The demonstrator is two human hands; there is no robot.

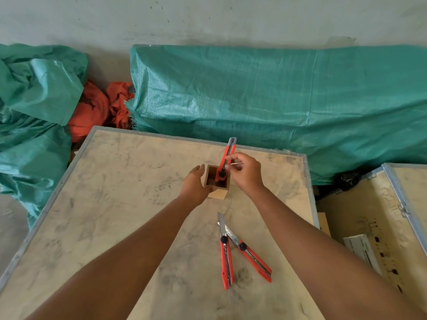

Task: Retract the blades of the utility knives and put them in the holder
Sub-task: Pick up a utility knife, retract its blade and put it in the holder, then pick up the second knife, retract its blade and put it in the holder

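Note:
A small square wooden holder [222, 186] stands in the middle of the plywood table [111, 204]. A red utility knife [227, 155] leans in it, lower end inside, metal tip pointing up and away. My right hand [246, 173] pinches this knife at its middle. My left hand [194, 184] cups the holder's left side, fingers straight. Two more red utility knives lie nearer me, blades extended and crossing at the tips: one [225, 255] nearly straight, the other [253, 256] angled to the right.
Green tarps [277, 95] and orange cloth [97, 107] cover things beyond the table's far edge. A second wooden crate [374, 222] with a metal rim stands to the right, with a white strip [362, 248] on it.

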